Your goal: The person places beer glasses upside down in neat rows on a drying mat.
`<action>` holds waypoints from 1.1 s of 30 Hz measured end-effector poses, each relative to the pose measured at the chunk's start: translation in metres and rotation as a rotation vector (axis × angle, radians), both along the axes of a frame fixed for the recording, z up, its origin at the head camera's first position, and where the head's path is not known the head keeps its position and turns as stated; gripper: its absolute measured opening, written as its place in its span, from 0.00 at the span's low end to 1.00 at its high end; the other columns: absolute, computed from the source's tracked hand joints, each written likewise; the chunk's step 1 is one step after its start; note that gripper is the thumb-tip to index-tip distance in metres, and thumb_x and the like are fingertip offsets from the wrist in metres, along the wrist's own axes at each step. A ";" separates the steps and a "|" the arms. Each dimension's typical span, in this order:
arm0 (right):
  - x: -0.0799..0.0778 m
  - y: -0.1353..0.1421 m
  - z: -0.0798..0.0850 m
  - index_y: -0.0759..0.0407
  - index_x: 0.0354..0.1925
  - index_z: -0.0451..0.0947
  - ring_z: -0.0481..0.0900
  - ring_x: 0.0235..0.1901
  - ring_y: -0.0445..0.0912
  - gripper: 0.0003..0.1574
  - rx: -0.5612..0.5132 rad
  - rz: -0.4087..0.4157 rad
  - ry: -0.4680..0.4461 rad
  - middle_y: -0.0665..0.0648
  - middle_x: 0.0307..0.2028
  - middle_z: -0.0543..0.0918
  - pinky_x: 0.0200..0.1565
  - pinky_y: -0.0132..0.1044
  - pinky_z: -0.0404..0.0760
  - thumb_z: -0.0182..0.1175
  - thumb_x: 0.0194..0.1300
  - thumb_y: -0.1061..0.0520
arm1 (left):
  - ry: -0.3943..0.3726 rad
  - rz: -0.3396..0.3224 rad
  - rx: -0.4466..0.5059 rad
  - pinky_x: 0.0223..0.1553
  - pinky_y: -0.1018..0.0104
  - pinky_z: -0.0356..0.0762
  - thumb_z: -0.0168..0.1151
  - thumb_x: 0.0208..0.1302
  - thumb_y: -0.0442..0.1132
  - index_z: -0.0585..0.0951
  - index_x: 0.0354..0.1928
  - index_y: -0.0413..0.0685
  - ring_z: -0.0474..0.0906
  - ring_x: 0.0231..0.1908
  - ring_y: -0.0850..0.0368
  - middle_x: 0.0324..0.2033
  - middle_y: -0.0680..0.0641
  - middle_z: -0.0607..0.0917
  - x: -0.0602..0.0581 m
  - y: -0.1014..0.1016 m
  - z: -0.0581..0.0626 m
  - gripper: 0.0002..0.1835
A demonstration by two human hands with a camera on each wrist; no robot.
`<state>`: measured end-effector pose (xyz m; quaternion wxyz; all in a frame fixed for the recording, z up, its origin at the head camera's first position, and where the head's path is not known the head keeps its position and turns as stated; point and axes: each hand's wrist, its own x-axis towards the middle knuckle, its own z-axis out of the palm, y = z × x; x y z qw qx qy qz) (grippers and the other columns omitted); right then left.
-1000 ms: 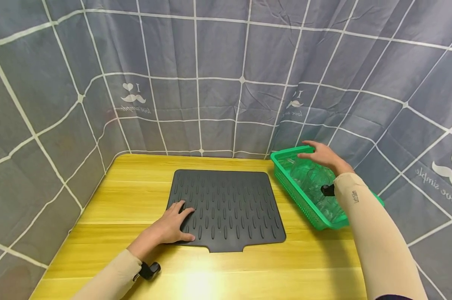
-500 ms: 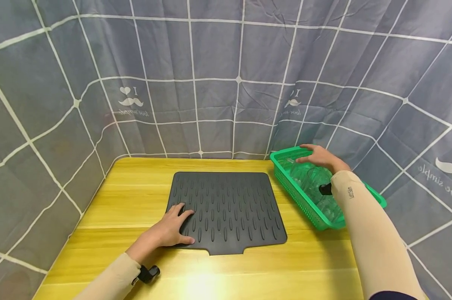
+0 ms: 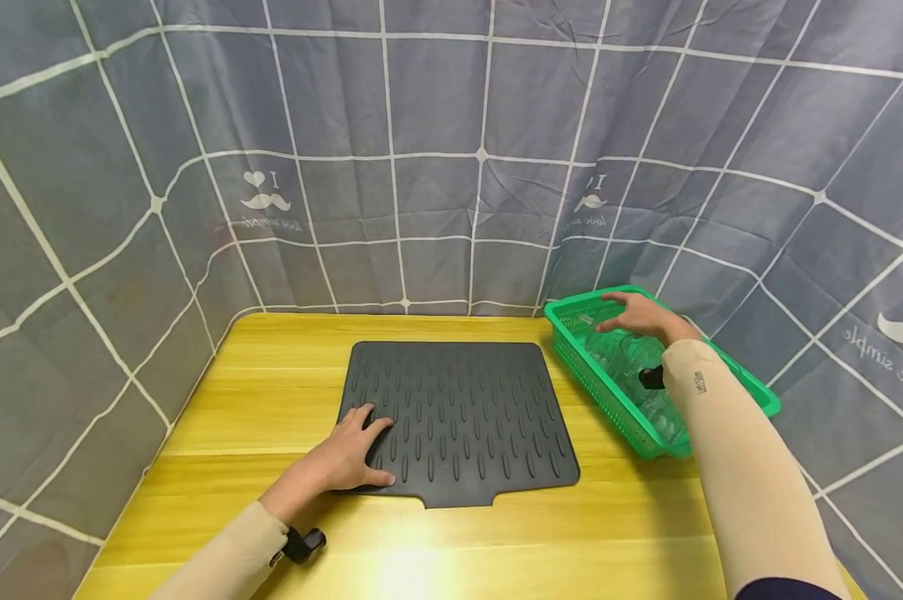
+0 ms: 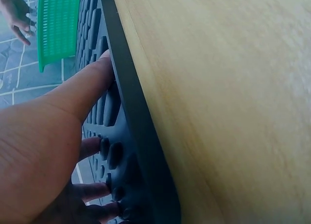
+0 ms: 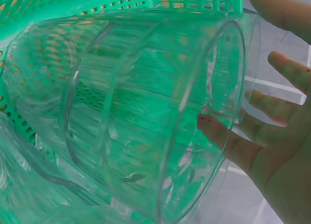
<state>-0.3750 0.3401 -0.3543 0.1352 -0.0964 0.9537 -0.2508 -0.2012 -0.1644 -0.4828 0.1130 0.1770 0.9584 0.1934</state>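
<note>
My left hand point(image 3: 349, 454) rests with spread fingers on the left front part of a dark grey ridged mat point(image 3: 462, 417). In the left wrist view, the thumb point(image 4: 95, 71) lies along the mat's edge. Over the far end of a green perforated basket point(image 3: 609, 396) hovers my right hand point(image 3: 639, 317), its fingers apart. Several clear drinking glasses lie in the basket. A large ribbed glass point(image 5: 131, 107) lies on its side in the right wrist view, mouth towards the hand. One fingertip overlaps its rim; whether it touches cannot be told.
The mat and basket stand on a yellow wood-grain table point(image 3: 271, 375). A grey curtain point(image 3: 436, 200) with white grid lines closes in the back and both sides, near the basket's far and right edges. Each wrist carries a small black camera point(image 3: 303, 546).
My right hand has come down slightly towards the glasses in the basket. The left hand stays in place on the mat. The head view has shifted a little.
</note>
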 end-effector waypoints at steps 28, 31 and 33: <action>-0.006 0.008 -0.003 0.67 0.73 0.63 0.75 0.57 0.73 0.44 0.049 0.039 0.111 0.82 0.64 0.68 0.52 0.60 0.80 0.66 0.66 0.52 | -0.017 0.014 -0.002 0.70 0.31 0.54 0.76 0.53 0.59 0.66 0.74 0.48 0.45 0.76 0.27 0.76 0.31 0.52 -0.004 0.004 -0.002 0.50; -0.005 0.005 0.005 0.66 0.73 0.63 0.72 0.59 0.74 0.43 0.053 0.039 0.133 0.81 0.64 0.69 0.55 0.63 0.77 0.65 0.66 0.52 | -0.021 0.009 0.007 0.70 0.31 0.53 0.76 0.53 0.59 0.66 0.74 0.47 0.44 0.76 0.26 0.76 0.30 0.52 -0.003 0.004 -0.001 0.51; -0.004 0.002 0.010 0.64 0.74 0.62 0.69 0.62 0.74 0.43 0.048 0.040 0.131 0.79 0.65 0.68 0.57 0.65 0.74 0.65 0.67 0.52 | -0.025 0.012 0.009 0.70 0.30 0.53 0.77 0.52 0.59 0.66 0.74 0.47 0.44 0.76 0.26 0.76 0.30 0.52 -0.002 0.004 0.000 0.51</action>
